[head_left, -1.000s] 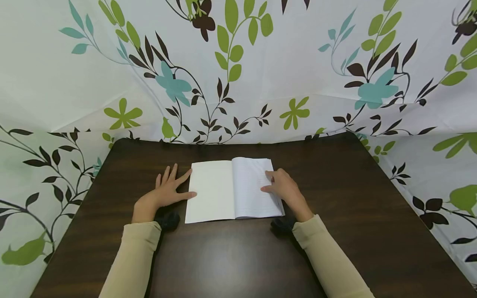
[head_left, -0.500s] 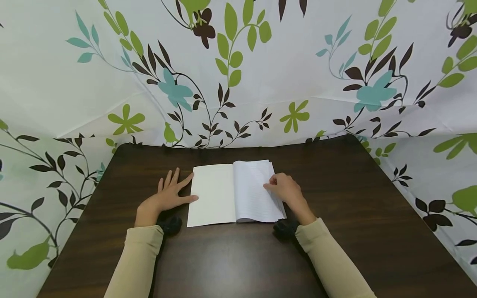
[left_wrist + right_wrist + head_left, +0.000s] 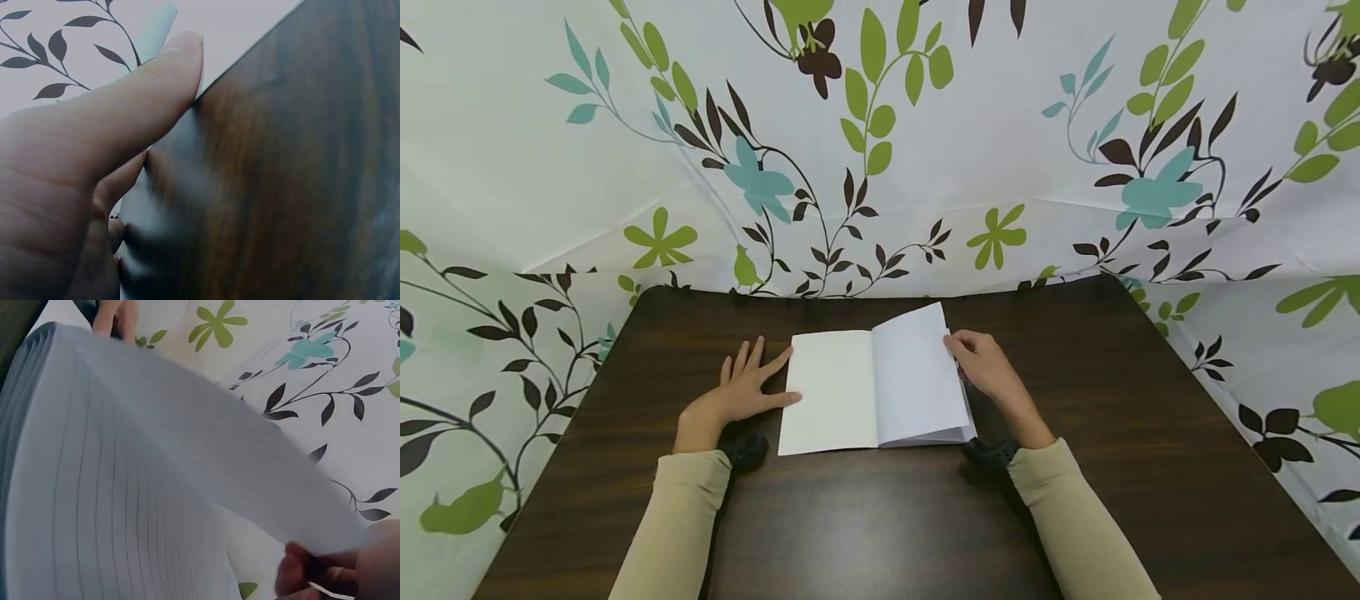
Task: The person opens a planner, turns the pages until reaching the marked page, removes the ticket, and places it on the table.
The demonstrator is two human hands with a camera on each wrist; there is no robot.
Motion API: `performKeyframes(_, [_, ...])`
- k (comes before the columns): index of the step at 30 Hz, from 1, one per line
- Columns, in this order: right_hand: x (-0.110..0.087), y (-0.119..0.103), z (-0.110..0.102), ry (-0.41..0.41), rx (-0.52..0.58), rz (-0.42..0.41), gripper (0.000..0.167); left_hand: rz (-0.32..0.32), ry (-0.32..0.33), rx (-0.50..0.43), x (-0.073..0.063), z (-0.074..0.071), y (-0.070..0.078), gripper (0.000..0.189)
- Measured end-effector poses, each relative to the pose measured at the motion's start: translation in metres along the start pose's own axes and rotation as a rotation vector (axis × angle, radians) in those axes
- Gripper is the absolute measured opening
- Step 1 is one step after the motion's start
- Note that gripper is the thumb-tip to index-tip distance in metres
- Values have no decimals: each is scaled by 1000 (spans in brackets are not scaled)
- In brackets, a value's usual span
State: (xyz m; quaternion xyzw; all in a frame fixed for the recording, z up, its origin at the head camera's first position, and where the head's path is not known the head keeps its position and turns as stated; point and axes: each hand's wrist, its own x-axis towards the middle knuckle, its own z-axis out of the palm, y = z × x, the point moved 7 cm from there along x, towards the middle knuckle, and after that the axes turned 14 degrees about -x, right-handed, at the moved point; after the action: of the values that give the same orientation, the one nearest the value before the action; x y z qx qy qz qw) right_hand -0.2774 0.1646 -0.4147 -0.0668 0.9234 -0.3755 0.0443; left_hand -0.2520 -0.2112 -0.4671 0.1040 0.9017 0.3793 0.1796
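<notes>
Item 1: ruled notebook [image 3: 831, 392], opened flat approx. mid-counter [image 3: 827, 533], toward the far edge. Cream L. page faced up; R. side made up of ruled leaves.

Item 2: ruled leaf [image 3: 917, 375], part of item 1; joined at the spine, outer edge raised, gap seen at its near corner. Stack of ruled leaves [image 3: 112, 506] seen beneath in R. wrist view.

Hands: L. hand [image 3: 737, 396] w/ fingers spread, nothing gripped; thumb & index tips rested on the cream page's outer edge. R. hand [image 3: 988, 362] w/ outer edge of leaf pinched betw. thumb & fingers; no. of sheets pinched can't be told for certain.

Step (judged): leaf being turned. Best done w/ light pinch, so edge isn't creased; leaf swung over in a low, even arc, spine not tugged. Single sheet to be checked for, as thin leaves may cling. Light pressure by L. hand advised, so notebook isn't slid; thumb to be cleared before leaf is laid down.

Containers: none noted in view; leaves held by notebook binding only.

Misc.: 2 tan sleeves [image 3: 1082, 508]; black wrist gear [image 3: 745, 452] at both wrists; floral-print cloth [image 3: 940, 183] hung behind & beside counter.
</notes>
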Motion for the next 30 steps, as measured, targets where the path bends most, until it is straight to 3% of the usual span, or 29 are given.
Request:
performKeyframes(11, [0, -17, 9, 16, 184, 1, 33, 14, 6, -11, -2, 0, 1, 97])
performKeyframes(26, [2, -45, 24, 13, 267, -95, 34, 21, -7, -53, -1, 0, -1, 99])
performKeyframes(30, [1, -53, 26, 25, 277, -114, 34, 9, -8, -24, 1, -2, -1, 98])
